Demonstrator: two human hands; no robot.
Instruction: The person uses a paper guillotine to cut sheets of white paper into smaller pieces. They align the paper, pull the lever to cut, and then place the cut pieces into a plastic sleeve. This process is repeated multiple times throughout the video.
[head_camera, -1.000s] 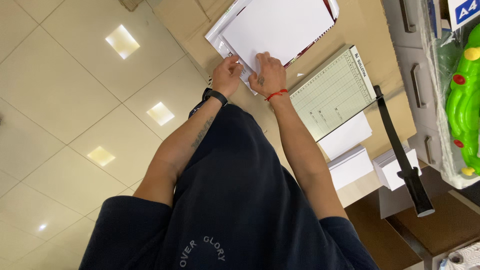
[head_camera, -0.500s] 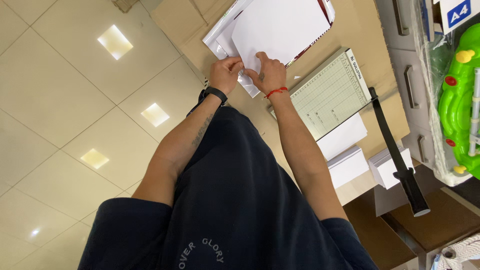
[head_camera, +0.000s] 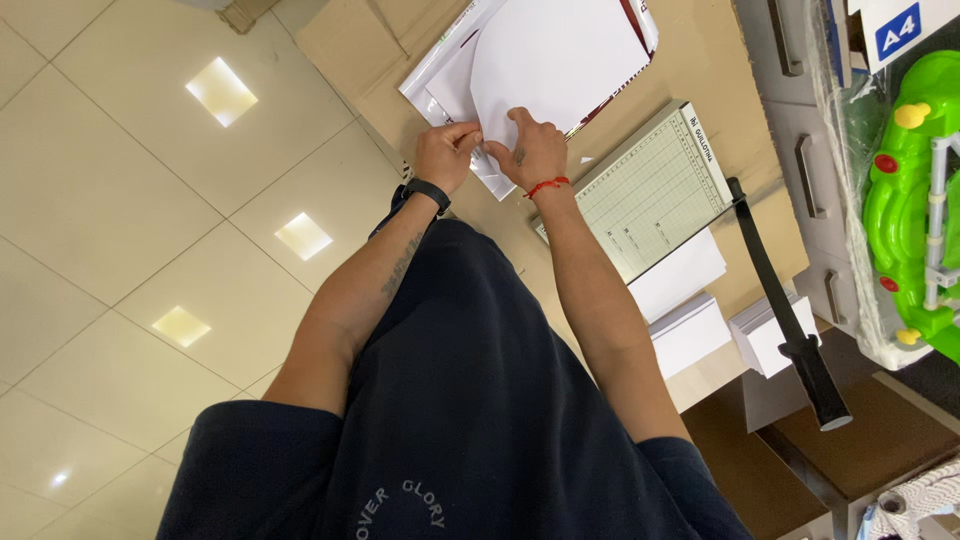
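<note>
A stack of white paper (head_camera: 560, 60) lies on a spiral-bound pad on a cardboard-covered table (head_camera: 700, 40). My left hand (head_camera: 445, 155), with a black band on its wrist, pinches the near corner of the top sheets. Touching that same corner, my right hand (head_camera: 530, 152), with a red string on its wrist, has its fingers closed on the sheets. The two hands are nearly touching. The top sheets curl upward away from the hands.
A paper cutter with a green grid bed (head_camera: 650, 190) and a long black lever arm (head_camera: 785, 300) sits right of the hands. Small stacks of cut white paper (head_camera: 690, 330) lie near it. A green plastic toy (head_camera: 915, 200) and grey drawers (head_camera: 800, 150) stand at the right; tiled floor (head_camera: 150, 200) lies left.
Both hands stay on the paper's near corner with small finger shifts. The view has moved slightly, and the top sheets curl a little more.
</note>
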